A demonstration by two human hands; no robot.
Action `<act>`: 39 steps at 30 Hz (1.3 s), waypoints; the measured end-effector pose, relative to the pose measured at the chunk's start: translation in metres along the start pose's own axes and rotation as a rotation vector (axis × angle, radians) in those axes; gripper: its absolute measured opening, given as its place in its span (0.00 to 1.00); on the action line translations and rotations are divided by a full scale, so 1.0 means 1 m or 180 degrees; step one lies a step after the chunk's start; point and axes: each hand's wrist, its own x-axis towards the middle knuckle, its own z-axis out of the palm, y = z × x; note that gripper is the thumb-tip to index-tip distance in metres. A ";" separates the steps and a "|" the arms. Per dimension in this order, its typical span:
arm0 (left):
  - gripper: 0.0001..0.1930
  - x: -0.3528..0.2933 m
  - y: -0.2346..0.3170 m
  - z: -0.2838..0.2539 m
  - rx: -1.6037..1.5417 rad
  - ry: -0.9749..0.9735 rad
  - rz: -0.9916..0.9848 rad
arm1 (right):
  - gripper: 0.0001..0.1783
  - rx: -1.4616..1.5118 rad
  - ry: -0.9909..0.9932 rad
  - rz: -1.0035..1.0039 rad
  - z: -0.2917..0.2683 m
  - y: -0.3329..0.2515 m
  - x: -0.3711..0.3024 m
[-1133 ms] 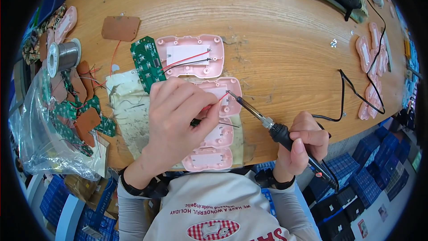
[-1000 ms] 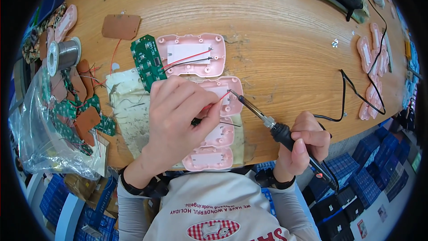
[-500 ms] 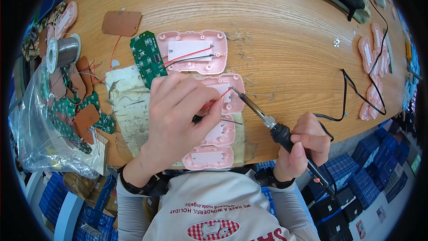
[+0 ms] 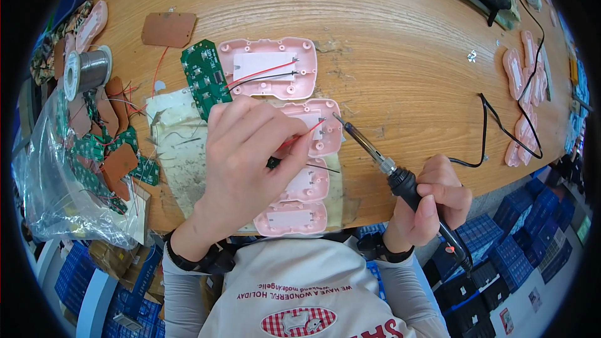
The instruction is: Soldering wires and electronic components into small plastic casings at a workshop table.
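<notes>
My left hand [image 4: 247,150] pinches a red wire [image 4: 317,126], its free end over a metal tab in the second pink plastic shell [image 4: 332,141]. A black wire [image 4: 323,167] sticks out below my fingers; what it joins to is hidden under the hand. My right hand [image 4: 435,200] grips a soldering iron [image 4: 400,181] by its black handle, the tip just right of the wire end and slightly apart from it. Above, a pink shell [image 4: 307,87] has red and black wires running to a green circuit board [image 4: 201,78]. Two more shells [image 4: 291,219] lie nearer me.
At left, a solder spool [image 4: 91,72] stands beside a clear plastic bag [image 4: 50,194] and a pile of green and brown boards [image 4: 119,163]. One brown board [image 4: 169,29] lies farther back. The iron's black cord [image 4: 483,125] loops past pink shells [image 4: 523,131] at right.
The iron's tip has drawn away from the red wire's end, up and to the right. My left hand still pinches the wire at nearly the same place.
</notes>
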 end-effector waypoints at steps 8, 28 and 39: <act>0.11 -0.003 0.003 -0.005 -0.0152 0.0056 0.0096 | 0.07 -0.0076 0.0072 -0.0007 -0.004 0.002 0.001; 0.08 -0.003 0.007 -0.008 -0.0092 0.0059 -0.0217 | 0.07 0.0094 0.0202 0.0021 -0.001 0.002 0.004; 0.06 0.001 0.005 -0.007 -0.0092 0.0035 -0.0079 | 0.08 0.0150 0.0169 0.0108 0.003 0.003 0.003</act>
